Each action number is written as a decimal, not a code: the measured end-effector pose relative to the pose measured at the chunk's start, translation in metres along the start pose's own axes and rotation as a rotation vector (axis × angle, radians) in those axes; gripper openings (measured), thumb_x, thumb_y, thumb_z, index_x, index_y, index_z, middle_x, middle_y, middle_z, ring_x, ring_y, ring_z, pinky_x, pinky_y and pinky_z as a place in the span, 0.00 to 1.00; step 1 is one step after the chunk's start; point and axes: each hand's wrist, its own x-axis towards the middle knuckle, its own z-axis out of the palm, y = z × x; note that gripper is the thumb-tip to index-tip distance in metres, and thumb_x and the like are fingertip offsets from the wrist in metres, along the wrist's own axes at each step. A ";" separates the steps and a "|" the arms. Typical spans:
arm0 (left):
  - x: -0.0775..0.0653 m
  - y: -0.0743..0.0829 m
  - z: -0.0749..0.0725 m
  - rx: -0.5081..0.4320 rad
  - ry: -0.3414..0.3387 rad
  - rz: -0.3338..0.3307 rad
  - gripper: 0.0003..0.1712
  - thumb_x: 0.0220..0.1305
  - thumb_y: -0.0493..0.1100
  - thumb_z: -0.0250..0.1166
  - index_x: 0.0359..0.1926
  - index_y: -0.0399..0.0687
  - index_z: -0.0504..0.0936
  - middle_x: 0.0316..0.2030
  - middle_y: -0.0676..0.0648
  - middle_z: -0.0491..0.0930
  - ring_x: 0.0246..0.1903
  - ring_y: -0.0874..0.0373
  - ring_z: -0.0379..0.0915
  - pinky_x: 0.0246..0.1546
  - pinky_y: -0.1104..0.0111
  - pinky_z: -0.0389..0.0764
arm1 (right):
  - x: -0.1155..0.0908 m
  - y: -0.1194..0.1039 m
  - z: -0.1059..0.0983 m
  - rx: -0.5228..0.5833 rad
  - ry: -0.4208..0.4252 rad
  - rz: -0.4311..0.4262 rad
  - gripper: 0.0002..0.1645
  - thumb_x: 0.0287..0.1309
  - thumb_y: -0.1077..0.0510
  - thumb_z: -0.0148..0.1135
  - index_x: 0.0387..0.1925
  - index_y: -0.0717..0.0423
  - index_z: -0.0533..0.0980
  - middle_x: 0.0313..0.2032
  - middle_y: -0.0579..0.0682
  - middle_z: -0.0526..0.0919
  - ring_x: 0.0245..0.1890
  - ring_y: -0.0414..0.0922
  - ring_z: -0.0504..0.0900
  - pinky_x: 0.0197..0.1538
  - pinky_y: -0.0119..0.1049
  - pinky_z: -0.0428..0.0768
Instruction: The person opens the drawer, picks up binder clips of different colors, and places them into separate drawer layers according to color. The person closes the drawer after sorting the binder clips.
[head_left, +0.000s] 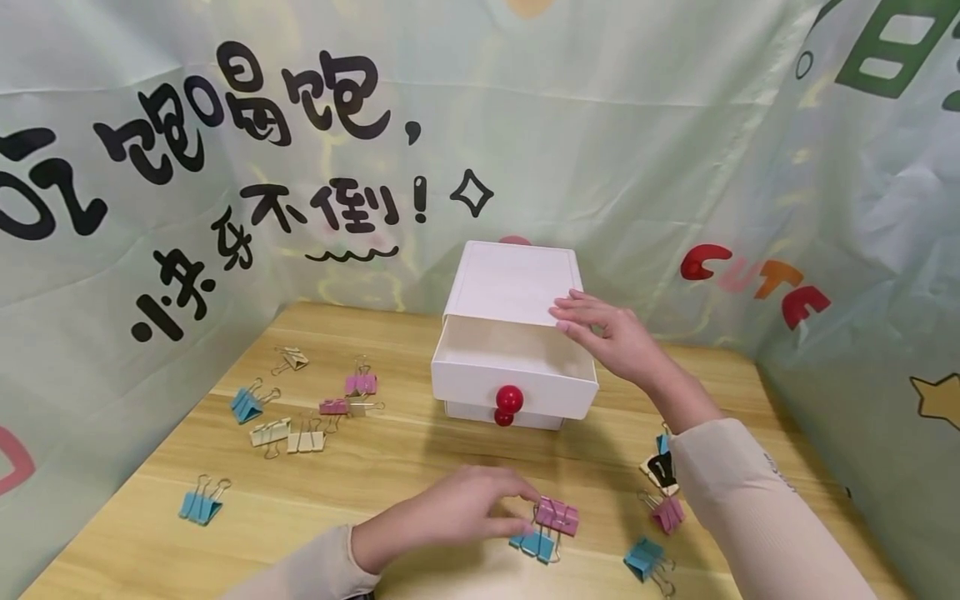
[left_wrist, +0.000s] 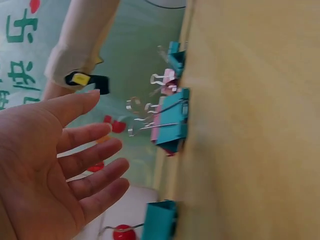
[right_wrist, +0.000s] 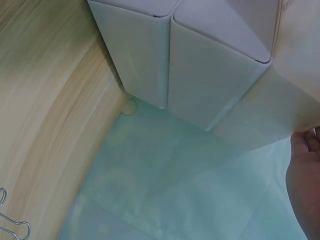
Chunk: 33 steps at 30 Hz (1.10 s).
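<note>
My left hand (head_left: pixel 453 512) is over the table front, its fingertips close to a pink binder clip (head_left: pixel 557 516) and a blue binder clip (head_left: pixel 534 546) that lie together. In the left wrist view the left hand (left_wrist: pixel 65 165) has extended, spread fingers, with nothing in its palm. My right hand (head_left: pixel 611 333) rests on the right front edge of a white drawer box (head_left: pixel 513 283). Its upper drawer (head_left: pixel 480 379) is pulled out and has a red round knob (head_left: pixel 509 399). The right wrist view shows the box's side (right_wrist: pixel 215 75) and only part of that hand (right_wrist: pixel 305 175).
Several binder clips, among them a blue one (head_left: pixel 200 504) and a cream one (head_left: pixel 306 441), are scattered on the left of the wooden table (head_left: pixel 360 500). More lie at the right, including a pink one (head_left: pixel 667 514) and a blue one (head_left: pixel 644 559). A printed curtain (head_left: pixel 600 167) hangs behind.
</note>
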 end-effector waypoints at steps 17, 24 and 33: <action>0.005 -0.004 0.019 0.156 0.036 0.061 0.23 0.65 0.59 0.63 0.56 0.56 0.81 0.51 0.60 0.81 0.49 0.68 0.77 0.47 0.74 0.77 | 0.002 -0.001 0.002 0.000 0.012 -0.026 0.24 0.68 0.45 0.58 0.60 0.52 0.78 0.64 0.52 0.73 0.71 0.49 0.60 0.70 0.57 0.56; 0.006 -0.003 0.020 0.134 0.021 0.055 0.20 0.64 0.56 0.66 0.54 0.57 0.83 0.50 0.61 0.81 0.49 0.69 0.76 0.48 0.74 0.77 | 0.001 0.002 -0.002 -0.050 0.012 -0.064 0.22 0.68 0.48 0.59 0.59 0.52 0.79 0.63 0.52 0.74 0.68 0.52 0.66 0.69 0.59 0.59; 0.008 -0.002 0.022 0.088 -0.017 0.042 0.21 0.64 0.56 0.65 0.56 0.57 0.82 0.51 0.62 0.81 0.50 0.71 0.75 0.48 0.77 0.76 | 0.008 0.005 -0.010 -0.167 -0.021 -0.139 0.24 0.67 0.44 0.58 0.59 0.50 0.78 0.62 0.51 0.75 0.67 0.53 0.66 0.66 0.59 0.63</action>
